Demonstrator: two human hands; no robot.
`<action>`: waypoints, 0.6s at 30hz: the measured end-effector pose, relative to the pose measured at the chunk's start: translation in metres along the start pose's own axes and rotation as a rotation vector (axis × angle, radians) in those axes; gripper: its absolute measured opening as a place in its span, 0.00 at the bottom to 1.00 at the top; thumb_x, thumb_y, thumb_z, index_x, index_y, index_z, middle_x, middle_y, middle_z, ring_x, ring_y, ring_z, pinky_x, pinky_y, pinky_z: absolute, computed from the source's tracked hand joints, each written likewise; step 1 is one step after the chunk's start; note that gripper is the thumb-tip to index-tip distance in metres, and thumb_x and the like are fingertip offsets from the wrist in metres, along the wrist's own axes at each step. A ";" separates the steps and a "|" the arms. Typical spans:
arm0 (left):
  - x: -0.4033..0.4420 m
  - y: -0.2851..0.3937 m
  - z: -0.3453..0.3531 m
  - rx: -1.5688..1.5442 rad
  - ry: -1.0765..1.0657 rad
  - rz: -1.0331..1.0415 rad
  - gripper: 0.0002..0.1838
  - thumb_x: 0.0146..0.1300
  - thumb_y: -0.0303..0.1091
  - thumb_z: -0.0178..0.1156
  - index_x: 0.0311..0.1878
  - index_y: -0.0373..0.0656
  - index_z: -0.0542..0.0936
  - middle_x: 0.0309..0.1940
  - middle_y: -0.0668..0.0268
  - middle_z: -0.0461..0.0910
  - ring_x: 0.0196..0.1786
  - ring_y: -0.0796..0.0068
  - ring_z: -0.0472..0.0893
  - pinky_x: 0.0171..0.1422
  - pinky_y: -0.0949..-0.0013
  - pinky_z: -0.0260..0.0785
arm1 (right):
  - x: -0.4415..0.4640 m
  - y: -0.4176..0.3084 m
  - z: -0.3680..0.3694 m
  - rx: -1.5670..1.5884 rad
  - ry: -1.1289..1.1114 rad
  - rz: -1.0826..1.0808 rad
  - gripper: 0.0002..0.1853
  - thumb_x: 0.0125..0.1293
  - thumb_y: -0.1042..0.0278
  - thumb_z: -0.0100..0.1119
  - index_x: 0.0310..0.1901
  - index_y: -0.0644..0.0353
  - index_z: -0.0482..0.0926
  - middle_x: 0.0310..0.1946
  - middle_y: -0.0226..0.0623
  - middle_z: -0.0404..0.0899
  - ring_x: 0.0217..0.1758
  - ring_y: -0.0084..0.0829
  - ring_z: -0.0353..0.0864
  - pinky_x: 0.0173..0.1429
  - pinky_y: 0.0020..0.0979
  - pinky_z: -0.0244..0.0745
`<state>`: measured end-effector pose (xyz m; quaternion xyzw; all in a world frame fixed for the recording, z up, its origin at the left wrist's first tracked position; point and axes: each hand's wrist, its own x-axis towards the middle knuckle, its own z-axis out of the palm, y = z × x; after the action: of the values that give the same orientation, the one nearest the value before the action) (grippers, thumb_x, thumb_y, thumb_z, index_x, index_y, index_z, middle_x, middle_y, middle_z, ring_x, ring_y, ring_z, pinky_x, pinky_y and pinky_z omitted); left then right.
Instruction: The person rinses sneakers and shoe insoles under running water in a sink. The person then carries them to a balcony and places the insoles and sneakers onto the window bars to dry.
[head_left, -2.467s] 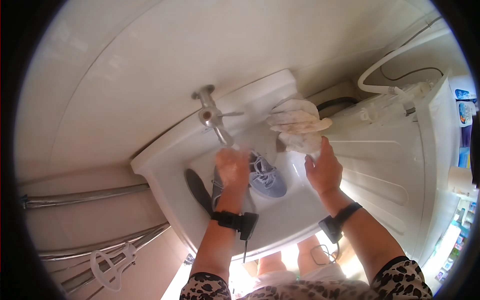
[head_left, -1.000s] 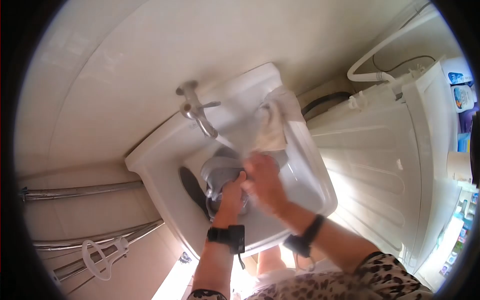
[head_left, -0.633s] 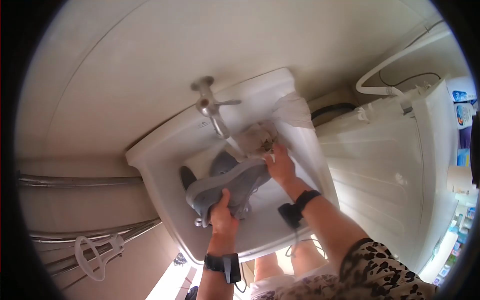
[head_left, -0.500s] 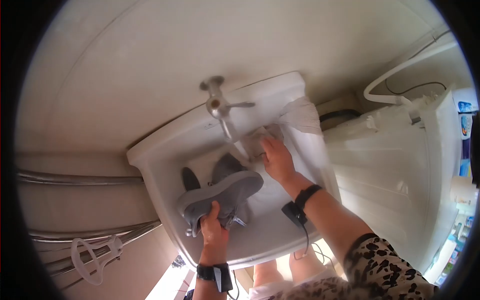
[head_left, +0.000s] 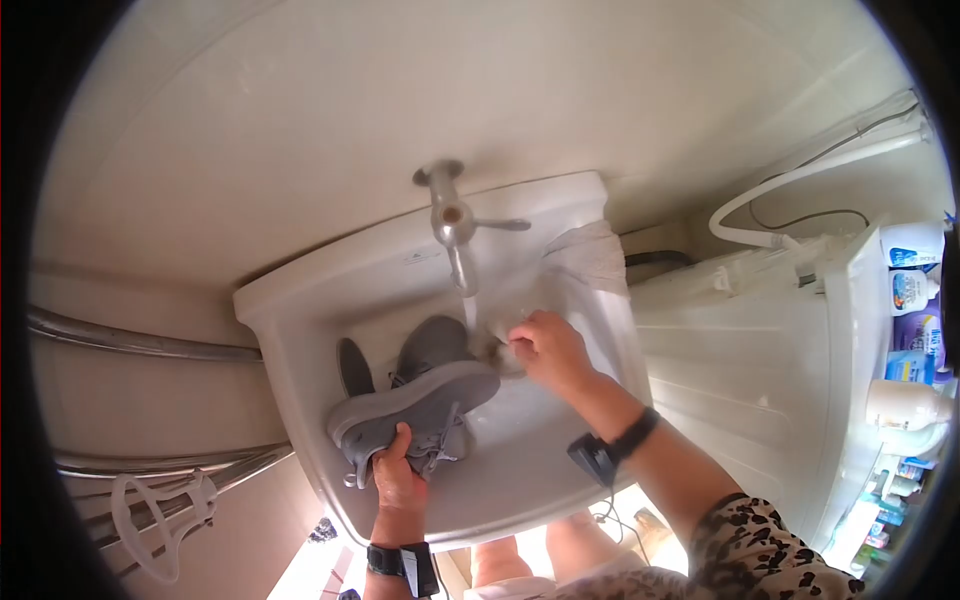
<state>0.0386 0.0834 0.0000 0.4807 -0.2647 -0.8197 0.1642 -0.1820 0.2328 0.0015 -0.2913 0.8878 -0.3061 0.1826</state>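
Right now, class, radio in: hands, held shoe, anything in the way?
Left hand gripping grey shoe, tipped on its side. Right hand near running water, hold unclear. Possibly in the way: second shoe behind.

Left hand [head_left: 400,488], toward 7 o'clock: bare; black wristband [head_left: 381,560] below it, small black box [head_left: 422,572] attached, pale side panel. Right hand [head_left: 548,350], toward 4 o'clock: bare; black strap [head_left: 637,433] at wrist, dark blocky unit [head_left: 592,460], thin dark cable [head_left: 612,500] trailing toward 6. Sleeve [head_left: 765,548] at 4: short, pale, black-spotted, dark-edged. Pale garment [head_left: 510,590] at 6.
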 end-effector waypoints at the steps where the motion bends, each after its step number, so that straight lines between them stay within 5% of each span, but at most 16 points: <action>1: 0.001 0.000 -0.001 0.014 -0.001 -0.001 0.20 0.65 0.25 0.54 0.59 0.33 0.68 0.55 0.58 0.74 0.57 0.61 0.75 0.63 0.61 0.67 | -0.004 -0.008 -0.017 0.041 0.038 -0.065 0.03 0.56 0.72 0.58 0.33 0.57 0.80 0.33 0.39 0.78 0.39 0.43 0.77 0.42 0.40 0.72; 8: 0.006 -0.006 -0.008 0.016 -0.027 0.007 0.20 0.65 0.26 0.54 0.60 0.33 0.67 0.55 0.57 0.74 0.57 0.60 0.75 0.64 0.60 0.68 | -0.005 -0.055 -0.159 0.261 0.348 -0.092 0.02 0.59 0.73 0.58 0.33 0.61 0.78 0.27 0.35 0.74 0.29 0.31 0.72 0.35 0.28 0.68; 11: 0.004 -0.005 -0.007 0.005 -0.033 0.002 0.20 0.66 0.26 0.53 0.60 0.32 0.67 0.56 0.56 0.73 0.57 0.60 0.75 0.63 0.60 0.68 | 0.014 -0.022 -0.179 0.034 0.482 0.069 0.08 0.60 0.71 0.58 0.41 0.61 0.79 0.37 0.42 0.77 0.38 0.38 0.76 0.43 0.33 0.72; 14: 0.008 -0.009 -0.014 0.041 -0.016 0.014 0.20 0.66 0.27 0.53 0.61 0.32 0.67 0.56 0.56 0.73 0.58 0.60 0.75 0.64 0.60 0.68 | 0.036 0.034 -0.145 -0.426 0.721 -0.160 0.18 0.60 0.70 0.58 0.53 0.61 0.75 0.52 0.53 0.72 0.54 0.47 0.73 0.57 0.40 0.70; 18: 0.002 0.000 -0.001 -0.053 -0.008 -0.084 0.21 0.65 0.26 0.56 0.60 0.37 0.68 0.57 0.61 0.73 0.57 0.63 0.75 0.63 0.60 0.68 | 0.019 0.037 -0.089 -0.204 0.271 -0.104 0.25 0.64 0.67 0.54 0.62 0.65 0.66 0.62 0.56 0.64 0.65 0.54 0.63 0.66 0.43 0.62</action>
<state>0.0384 0.0825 -0.0017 0.4835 -0.2234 -0.8345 0.1413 -0.2563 0.2836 0.0415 -0.3098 0.9145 -0.2598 0.0148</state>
